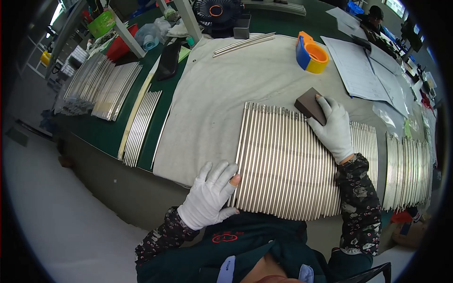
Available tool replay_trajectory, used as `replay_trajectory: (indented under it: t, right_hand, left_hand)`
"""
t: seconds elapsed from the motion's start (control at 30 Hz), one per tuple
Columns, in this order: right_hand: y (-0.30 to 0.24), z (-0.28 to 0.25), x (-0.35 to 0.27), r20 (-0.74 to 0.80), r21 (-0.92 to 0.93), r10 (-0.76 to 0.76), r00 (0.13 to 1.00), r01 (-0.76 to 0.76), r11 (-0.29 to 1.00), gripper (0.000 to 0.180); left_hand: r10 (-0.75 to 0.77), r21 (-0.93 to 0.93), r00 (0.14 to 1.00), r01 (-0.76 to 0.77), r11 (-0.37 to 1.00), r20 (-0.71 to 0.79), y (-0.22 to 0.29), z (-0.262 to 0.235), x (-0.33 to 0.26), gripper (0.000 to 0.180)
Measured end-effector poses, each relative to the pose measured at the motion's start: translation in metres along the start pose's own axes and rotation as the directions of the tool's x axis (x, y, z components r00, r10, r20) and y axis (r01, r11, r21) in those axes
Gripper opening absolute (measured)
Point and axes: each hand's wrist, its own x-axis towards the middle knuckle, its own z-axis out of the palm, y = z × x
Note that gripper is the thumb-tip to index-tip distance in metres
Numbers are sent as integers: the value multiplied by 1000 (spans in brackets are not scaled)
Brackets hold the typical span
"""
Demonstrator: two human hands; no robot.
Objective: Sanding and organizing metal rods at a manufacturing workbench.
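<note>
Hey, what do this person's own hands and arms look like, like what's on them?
The left hand and right hand wear white gloves, with some fingertips uncovered. From the wrists up come dark sleeves with a small floral-looking print in pale and reddish tones.

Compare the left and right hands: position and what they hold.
The left hand is at the near left edge of the large row of silvery rods; the right hand is by their far ends. The right hand holds a brown block; the left hand holds no block. Both wear white gloves.
</note>
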Motion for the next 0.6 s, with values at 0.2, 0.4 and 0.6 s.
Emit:
replay_trajectory:
  t: [0.2,0.4,0.6]
  right_hand:
    - [-2,-1,2,11,25,-2,1000,1,1000,60]
    - [-2,-2,1,10,0,-1,1000,1,1000,60]
    - [-1,-1,1,-4,13,-8,1000,8,1000,59]
  left_hand:
    - [28,-52,994,-34,998,-101,5,9,-4,82]
    - [-14,-19,998,13,1000,-59,9,8,-7,80]
    - [-56,-26,997,55,998,-60,12,8,-6,79]
